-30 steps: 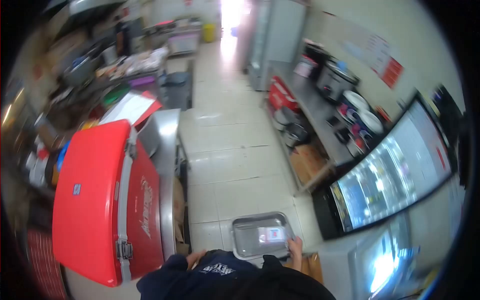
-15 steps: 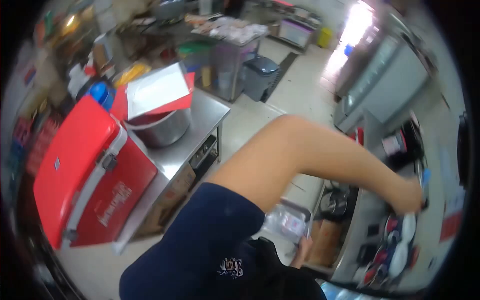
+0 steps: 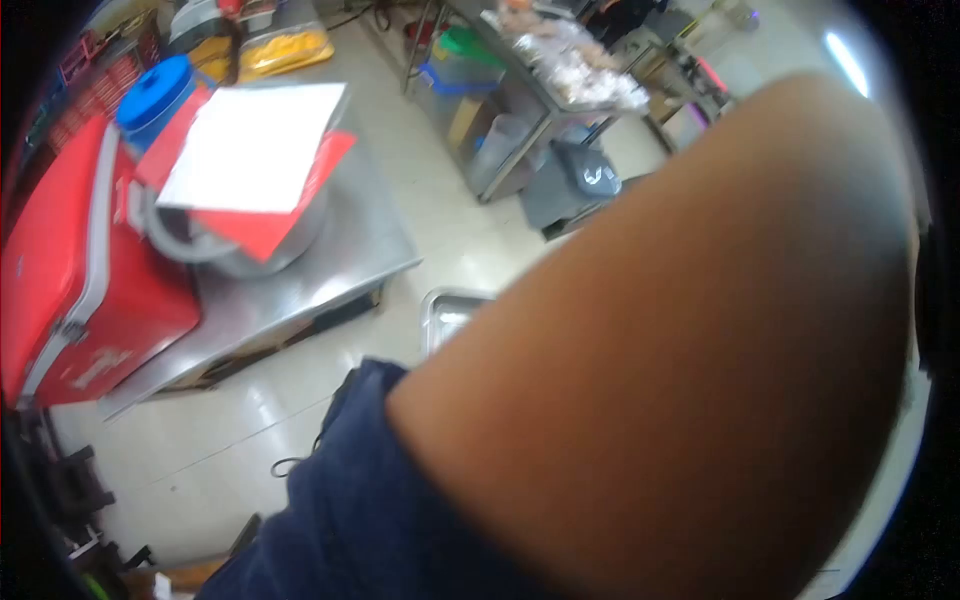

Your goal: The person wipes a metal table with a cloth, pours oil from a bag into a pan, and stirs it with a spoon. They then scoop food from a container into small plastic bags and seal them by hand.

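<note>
A raised bare arm in a dark blue sleeve fills the middle and right of the head view. Neither my left hand nor my right hand shows. Part of a metal tray (image 3: pixel 437 318) appears behind the arm, low in the middle; whatever holds it is hidden. To the left, a white sheet (image 3: pixel 255 145) and a red sheet (image 3: pixel 262 232) lie on top of a large metal pot (image 3: pixel 290 245), which stands on a steel table (image 3: pixel 370 235).
A red cooler box (image 3: pixel 150 320) stands beside the pot, with a blue lidded container (image 3: pixel 155 100) behind it. A yellow package (image 3: pixel 285 52) lies farther back. Beyond are a grey bin (image 3: pixel 570 185) and a table with plastic-wrapped items (image 3: pixel 575 65).
The view has swung, and the arm now looms much closer. Both hands, the right-hand counter and the fridge have left the view. Most of the tray is now covered.
</note>
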`<action>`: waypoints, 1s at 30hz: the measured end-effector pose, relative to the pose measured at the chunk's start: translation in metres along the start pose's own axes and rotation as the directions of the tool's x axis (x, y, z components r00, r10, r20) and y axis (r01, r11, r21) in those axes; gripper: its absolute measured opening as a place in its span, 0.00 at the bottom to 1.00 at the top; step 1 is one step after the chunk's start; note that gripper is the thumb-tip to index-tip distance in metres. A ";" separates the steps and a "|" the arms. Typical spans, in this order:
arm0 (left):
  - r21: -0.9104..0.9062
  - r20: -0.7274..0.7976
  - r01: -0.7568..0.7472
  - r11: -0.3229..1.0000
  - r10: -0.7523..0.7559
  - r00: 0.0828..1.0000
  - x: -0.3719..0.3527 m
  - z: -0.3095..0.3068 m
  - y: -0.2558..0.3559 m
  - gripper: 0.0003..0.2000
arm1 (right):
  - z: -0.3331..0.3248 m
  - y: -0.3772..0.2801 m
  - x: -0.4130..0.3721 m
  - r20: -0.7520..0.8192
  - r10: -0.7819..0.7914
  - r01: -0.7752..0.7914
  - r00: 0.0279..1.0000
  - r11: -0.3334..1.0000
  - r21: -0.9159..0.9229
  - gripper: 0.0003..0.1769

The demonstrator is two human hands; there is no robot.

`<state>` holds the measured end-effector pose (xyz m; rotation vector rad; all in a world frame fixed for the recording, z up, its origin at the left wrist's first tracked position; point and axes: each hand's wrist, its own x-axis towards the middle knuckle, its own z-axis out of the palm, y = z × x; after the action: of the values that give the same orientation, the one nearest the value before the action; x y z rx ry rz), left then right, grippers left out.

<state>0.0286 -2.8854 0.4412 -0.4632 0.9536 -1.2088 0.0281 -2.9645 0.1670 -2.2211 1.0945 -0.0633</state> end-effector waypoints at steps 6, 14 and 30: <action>0.453 0.735 -0.400 0.797 -0.080 0.673 -0.074 0.065 0.154 0.18 | -0.004 -0.097 0.167 -0.023 -0.101 0.102 0.995 0.992 0.079 0.13; 0.782 0.606 -0.572 0.248 -0.521 0.602 0.041 0.199 0.239 0.20 | 0.066 -0.262 0.405 0.202 -0.355 0.329 0.913 0.932 0.151 0.13; 0.557 0.616 -0.757 -0.342 -0.441 0.653 0.002 0.539 0.536 0.08 | 0.291 -0.833 0.696 0.602 -0.770 0.848 0.211 0.451 0.279 0.19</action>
<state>0.7767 -2.8060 0.3340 0.7478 -1.0352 -0.8202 1.1488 -2.9481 0.2545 -2.3488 -0.5999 0.3426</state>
